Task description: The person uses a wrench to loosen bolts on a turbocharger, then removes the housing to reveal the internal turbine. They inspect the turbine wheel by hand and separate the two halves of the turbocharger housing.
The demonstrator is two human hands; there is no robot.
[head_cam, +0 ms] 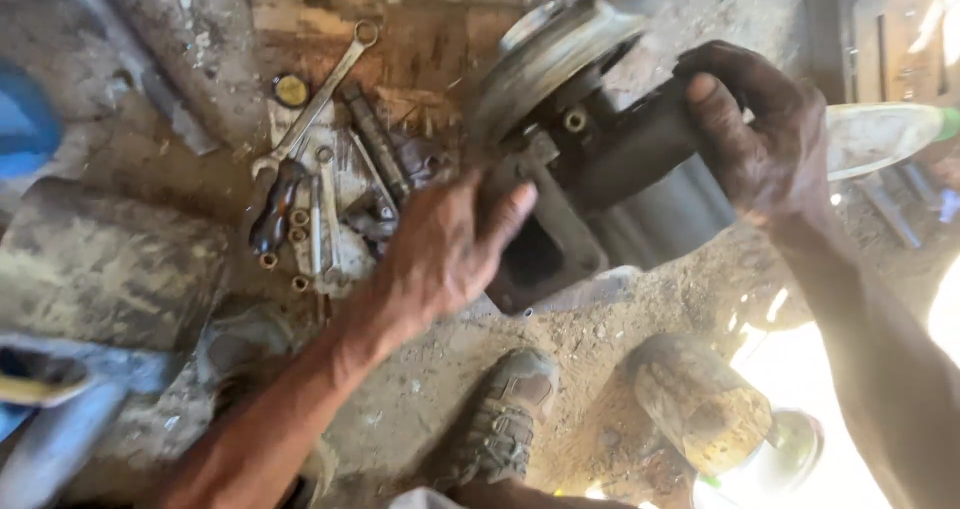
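Bottom centre: one worn brown boot (505, 419) on the dirt floor (620, 319); one mud-caked cylindrical can (700, 399) at lower right. Mid-frame: left hand (440, 254) laid on the rectangular flange of the one grimy dark cast-metal pump housing with pulley wheel (590, 159), fingers together, thumb at the flange opening. Right hand (765, 139) at centre right wraps the housing's body, fingers clamped on it. Housing sits tilted at frame centre, off the floor or barely touching; blur makes that hard to tell. It looks already pulled free, port open, no bolts fitted. Upper left: one long silver combination spanner (320, 94), one dark-handled screwdriver (275, 214), roughly four small brass-coloured nuts (297, 234), loose bolts on a scarred wooden board (420, 49).
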